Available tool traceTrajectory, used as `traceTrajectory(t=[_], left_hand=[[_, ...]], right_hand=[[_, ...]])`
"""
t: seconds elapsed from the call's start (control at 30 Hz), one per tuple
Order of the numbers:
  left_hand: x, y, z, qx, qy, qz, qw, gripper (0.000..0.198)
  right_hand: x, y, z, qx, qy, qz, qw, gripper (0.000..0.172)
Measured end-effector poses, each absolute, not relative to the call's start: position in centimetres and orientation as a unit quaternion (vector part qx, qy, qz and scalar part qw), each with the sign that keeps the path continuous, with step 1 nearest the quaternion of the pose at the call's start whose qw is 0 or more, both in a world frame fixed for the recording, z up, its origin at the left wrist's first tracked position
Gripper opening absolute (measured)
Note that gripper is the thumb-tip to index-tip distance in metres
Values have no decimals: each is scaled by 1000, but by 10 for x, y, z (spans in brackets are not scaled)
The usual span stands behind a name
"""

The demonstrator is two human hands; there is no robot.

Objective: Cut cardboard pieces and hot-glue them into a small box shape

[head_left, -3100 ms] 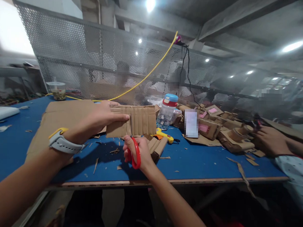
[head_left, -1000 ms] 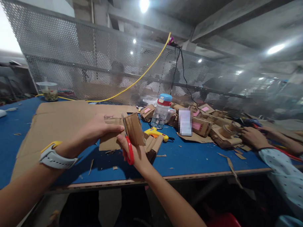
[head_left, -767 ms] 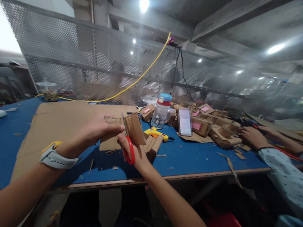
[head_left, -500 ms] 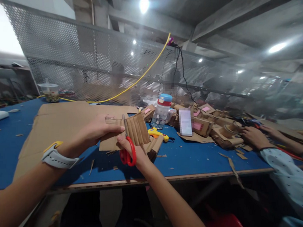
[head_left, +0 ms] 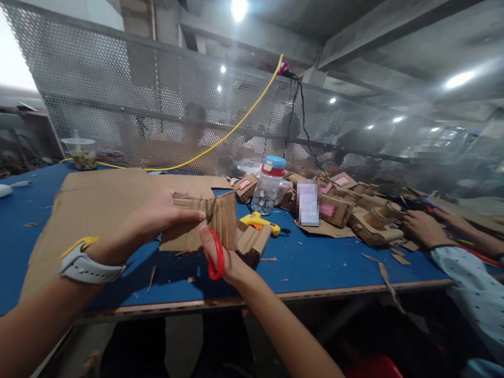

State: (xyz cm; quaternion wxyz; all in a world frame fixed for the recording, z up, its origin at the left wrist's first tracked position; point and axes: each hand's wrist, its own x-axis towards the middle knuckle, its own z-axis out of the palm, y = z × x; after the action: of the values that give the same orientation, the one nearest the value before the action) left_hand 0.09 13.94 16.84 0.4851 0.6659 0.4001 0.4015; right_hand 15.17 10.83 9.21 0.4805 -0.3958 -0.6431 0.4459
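Observation:
My left hand (head_left: 158, 219), with a white and yellow watch on its wrist, pinches a ribbed piece of corrugated cardboard (head_left: 188, 231) held above the blue table (head_left: 315, 263). My right hand (head_left: 225, 257) grips red-handled scissors (head_left: 215, 254), whose blades point up into a cut in the cardboard. The part right of the cut bends away from the rest. A stack of cut cardboard strips (head_left: 252, 241) lies just behind my right hand.
A large flat cardboard sheet (head_left: 94, 200) covers the table's left half. A yellow glue gun (head_left: 261, 221), a water bottle (head_left: 268, 184) and several small cardboard models (head_left: 358, 215) lie beyond. Another person's hand (head_left: 418, 228) works at the right. A cup (head_left: 79, 152) stands far left by a mesh fence.
The scissors have cut upward through the cardboard piece since three seconds ago, and the right-hand part now folds away. My view shifted slightly; both hands stay in place.

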Motion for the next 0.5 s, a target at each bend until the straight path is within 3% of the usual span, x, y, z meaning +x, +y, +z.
traceTrajectory(t=[0.5], left_hand=[[1, 149, 162, 657, 396, 377, 519, 28]], right_hand=[[144, 115, 83, -361, -625, 469, 509, 53]])
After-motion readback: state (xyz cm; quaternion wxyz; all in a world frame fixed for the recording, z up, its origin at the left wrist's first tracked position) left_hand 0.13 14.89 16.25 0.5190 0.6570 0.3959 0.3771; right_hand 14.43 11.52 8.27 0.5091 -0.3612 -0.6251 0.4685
